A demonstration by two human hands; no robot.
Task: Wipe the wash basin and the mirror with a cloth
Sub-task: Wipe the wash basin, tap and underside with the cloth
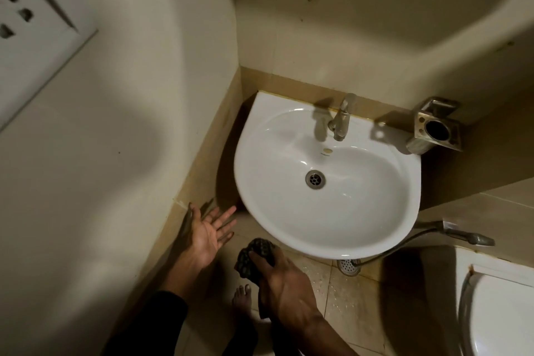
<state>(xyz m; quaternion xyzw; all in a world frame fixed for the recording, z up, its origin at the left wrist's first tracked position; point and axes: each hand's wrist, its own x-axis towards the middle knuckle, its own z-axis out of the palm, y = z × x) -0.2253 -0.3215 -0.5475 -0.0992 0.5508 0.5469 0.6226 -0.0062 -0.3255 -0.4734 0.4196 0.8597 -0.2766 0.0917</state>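
A white wash basin (341,211) hangs on the back wall, with a metal tap (341,118) at its rear and a drain (315,179) in the bowl. My right hand (284,289) is just below the basin's front rim, shut on a dark crumpled cloth (254,254). My left hand (206,233) is held palm up with fingers spread, left of the basin and close to the side wall, holding nothing. No mirror is in view.
A metal holder (436,130) is fixed to the wall right of the basin. A hand sprayer (465,235) on a hose hangs beside a white toilet (500,312) at lower right. A socket plate (31,26) is on the left wall. My bare foot (244,300) stands on the tiled floor.
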